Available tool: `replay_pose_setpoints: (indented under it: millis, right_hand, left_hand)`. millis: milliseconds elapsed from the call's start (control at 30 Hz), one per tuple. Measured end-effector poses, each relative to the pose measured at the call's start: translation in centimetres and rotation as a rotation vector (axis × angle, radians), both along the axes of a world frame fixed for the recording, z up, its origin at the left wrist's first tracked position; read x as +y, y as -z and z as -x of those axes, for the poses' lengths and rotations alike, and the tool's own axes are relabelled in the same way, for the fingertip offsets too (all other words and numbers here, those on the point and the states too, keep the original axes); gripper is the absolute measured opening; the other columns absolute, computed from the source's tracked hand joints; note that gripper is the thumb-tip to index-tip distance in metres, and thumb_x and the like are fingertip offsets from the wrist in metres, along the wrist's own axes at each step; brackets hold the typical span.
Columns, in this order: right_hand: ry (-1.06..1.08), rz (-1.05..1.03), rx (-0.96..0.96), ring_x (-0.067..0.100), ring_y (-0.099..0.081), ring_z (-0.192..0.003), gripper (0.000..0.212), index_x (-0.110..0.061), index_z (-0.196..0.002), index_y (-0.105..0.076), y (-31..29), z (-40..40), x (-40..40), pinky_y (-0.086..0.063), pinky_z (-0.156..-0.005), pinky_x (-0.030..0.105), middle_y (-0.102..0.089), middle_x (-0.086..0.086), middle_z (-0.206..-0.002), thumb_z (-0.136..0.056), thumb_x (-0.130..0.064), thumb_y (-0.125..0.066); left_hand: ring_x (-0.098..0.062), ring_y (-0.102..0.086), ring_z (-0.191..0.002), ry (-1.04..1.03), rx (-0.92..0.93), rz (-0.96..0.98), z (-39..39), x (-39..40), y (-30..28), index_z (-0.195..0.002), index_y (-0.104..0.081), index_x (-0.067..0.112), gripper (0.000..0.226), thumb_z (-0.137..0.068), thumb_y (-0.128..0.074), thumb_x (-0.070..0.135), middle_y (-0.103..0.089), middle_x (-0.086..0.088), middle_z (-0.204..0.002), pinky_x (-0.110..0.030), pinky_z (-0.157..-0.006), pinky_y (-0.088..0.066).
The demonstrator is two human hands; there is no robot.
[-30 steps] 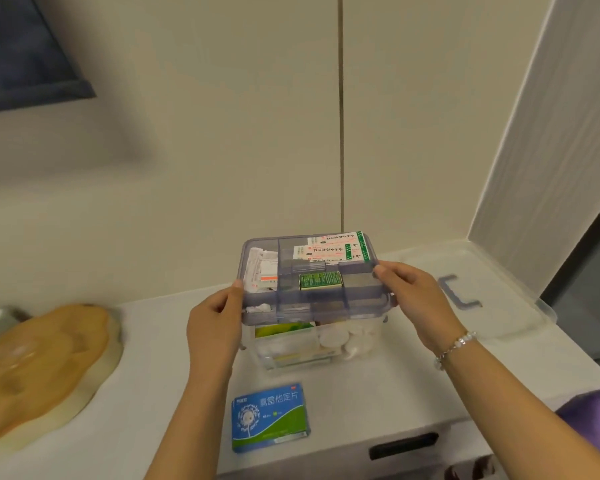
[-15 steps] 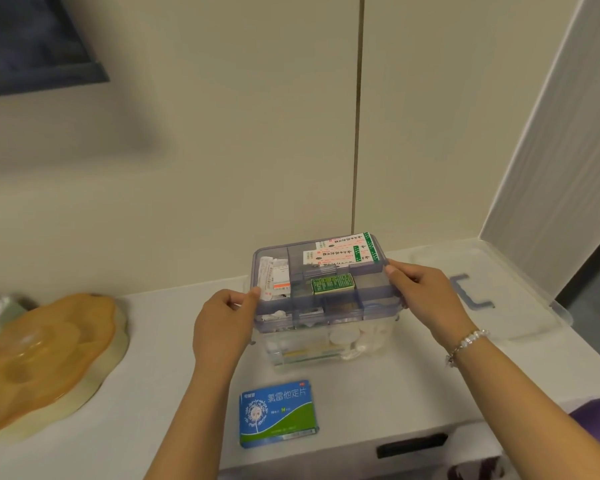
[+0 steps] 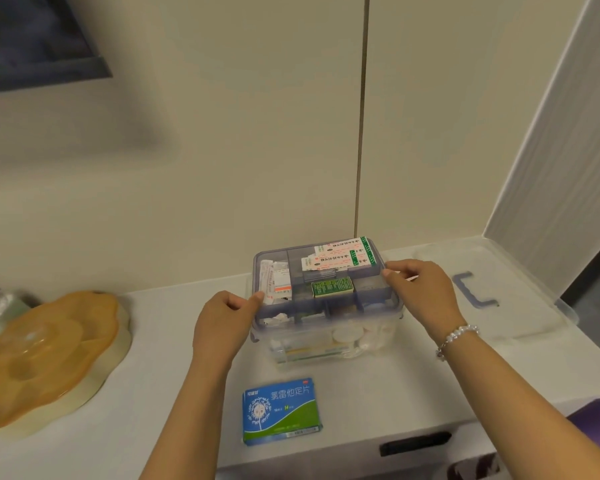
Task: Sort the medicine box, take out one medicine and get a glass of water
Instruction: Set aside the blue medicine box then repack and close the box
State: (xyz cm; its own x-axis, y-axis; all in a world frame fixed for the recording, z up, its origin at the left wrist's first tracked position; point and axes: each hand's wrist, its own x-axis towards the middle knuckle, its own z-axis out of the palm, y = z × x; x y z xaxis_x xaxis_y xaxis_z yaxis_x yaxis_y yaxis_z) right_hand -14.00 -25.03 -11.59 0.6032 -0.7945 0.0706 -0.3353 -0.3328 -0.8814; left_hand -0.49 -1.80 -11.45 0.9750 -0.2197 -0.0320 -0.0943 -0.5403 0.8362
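Observation:
A clear medicine box [image 3: 326, 344] stands on the white counter, with bottles and packets visible through its wall. A purple divided tray [image 3: 371, 294] sits in its top, holding several small medicine boxes and packets. My left hand [image 3: 222, 323] grips the tray's left edge and my right hand [image 3: 420, 292] grips its right edge. A blue and green medicine box [image 3: 279, 410] lies flat on the counter in front of the medicine box, apart from both hands.
The clear lid [image 3: 492, 292] with a purple handle lies on the counter to the right, against the wall corner. An orange lidded dish [image 3: 45, 355] sits at the left. The counter's front edge [image 3: 413, 445] has a dark handle slot.
The tray has come down from above the box and now rests in the box's top. Both hands stayed on its edges.

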Motion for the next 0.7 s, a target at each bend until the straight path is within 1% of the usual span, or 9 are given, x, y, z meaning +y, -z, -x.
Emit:
replay_pose_setpoints:
  millis: [100, 233, 333, 433, 467, 533, 600, 633, 700]
  right_hand:
    - [0.019, -0.086, -0.021, 0.006, -0.054, -0.061, 0.016, -0.018, -0.099, -0.064, 0.2, 0.0, -0.3, -0.037, -0.038, 0.01, -0.064, 0.003, -0.089, -0.084, -0.023, -0.061]
    - [0.001, -0.112, -0.01, 0.009, -0.055, -0.057, 0.014, -0.021, -0.097, -0.061, 0.2, 0.1, -0.3, -0.04, -0.04, 0.014, -0.062, -0.001, -0.08, -0.084, -0.027, -0.061]
    - [-0.016, -0.075, 0.007, 0.007, -0.054, -0.059, 0.014, -0.024, -0.097, -0.06, 0.1, 0.4, -0.3, -0.037, -0.04, 0.012, -0.059, -0.008, -0.076, -0.085, -0.03, -0.06]
    - [-0.059, -0.028, 0.019, 0.006, -0.054, -0.065, 0.016, -0.025, -0.1, -0.061, -0.1, 0.9, -0.3, -0.038, -0.047, 0.014, -0.058, -0.01, -0.078, -0.086, -0.032, -0.058]
    - [-0.076, -0.018, 0.022, 0.005, -0.054, -0.068, 0.018, -0.025, -0.102, -0.061, -0.1, 1.2, -0.3, -0.04, -0.051, 0.015, -0.058, -0.011, -0.078, -0.086, -0.033, -0.057]
    - [-0.11, 0.003, 0.028, 0.005, -0.055, -0.071, 0.02, -0.023, -0.104, -0.063, -0.3, 1.7, -0.4, -0.042, -0.058, 0.017, -0.058, -0.012, -0.078, -0.087, -0.032, -0.057]
    - [-0.123, 0.027, 0.03, 0.006, -0.055, -0.072, 0.021, -0.022, -0.104, -0.064, -0.4, 2.5, -0.6, -0.042, -0.058, 0.017, -0.059, -0.009, -0.08, -0.086, -0.032, -0.058]
    - [-0.117, 0.043, 0.03, 0.007, -0.055, -0.072, 0.021, -0.022, -0.103, -0.065, -0.5, 3.0, -0.8, -0.041, -0.058, 0.016, -0.06, -0.007, -0.082, -0.086, -0.032, -0.058]
    - [-0.089, 0.088, 0.034, 0.005, -0.054, -0.071, 0.018, -0.022, -0.098, -0.067, -0.5, 4.2, -1.4, -0.038, -0.058, 0.014, -0.061, -0.006, -0.083, -0.085, -0.031, -0.06]
  left_hand:
    - [-0.018, -0.053, -0.068, 0.004, 0.086, 0.065, 0.1, -0.2, 0.0, -0.07, -0.054, 0.013, 0.028, -0.082, -0.063, 0.036, -0.059, -0.004, -0.073, -0.03, -0.06, -0.043]
    - [-0.022, -0.055, -0.079, -0.007, 0.213, 0.162, 0.1, -0.5, 0.0, -0.082, -0.054, 0.012, 0.022, -0.084, -0.062, 0.033, -0.061, -0.01, -0.089, -0.031, -0.066, -0.046]
    - [-0.023, -0.056, -0.086, -0.02, 0.198, 0.202, 0.1, -0.7, -0.1, -0.096, -0.056, 0.009, 0.024, -0.084, -0.063, 0.029, -0.061, -0.011, -0.097, -0.028, -0.066, -0.047]
    - [-0.021, -0.057, -0.091, -0.038, 0.103, 0.184, 0.7, -1.0, -0.4, -0.103, -0.055, 0.013, 0.023, -0.085, -0.061, 0.026, -0.06, -0.008, -0.103, -0.015, -0.048, -0.047]
    - [-0.021, -0.057, -0.094, -0.042, 0.047, 0.187, 0.9, -1.2, -0.5, -0.102, -0.055, 0.015, 0.02, -0.086, -0.06, 0.026, -0.059, -0.007, -0.106, -0.015, -0.049, -0.048]
    - [-0.022, -0.055, -0.104, -0.029, -0.078, 0.194, 1.7, -1.9, -0.8, -0.097, -0.056, 0.022, 0.012, -0.086, -0.059, 0.026, -0.06, -0.003, -0.108, -0.031, -0.076, -0.053]
    - [-0.018, -0.053, -0.107, -0.003, -0.187, 0.178, 2.9, -2.6, -1.2, -0.094, -0.057, 0.028, 0.008, -0.086, -0.058, 0.027, -0.059, 0.002, -0.108, -0.041, -0.096, -0.044]
    - [-0.015, -0.052, -0.105, 0.021, -0.216, 0.187, 3.6, -3.0, -1.4, -0.091, -0.056, 0.032, 0.008, -0.086, -0.058, 0.026, -0.057, 0.006, -0.105, -0.038, -0.096, -0.042]
    - [-0.009, -0.052, -0.096, 0.091, -0.223, 0.244, 5.0, -3.9, -1.8, -0.084, -0.054, 0.038, 0.016, -0.086, -0.057, 0.021, -0.055, 0.012, -0.097, -0.025, -0.084, -0.045]
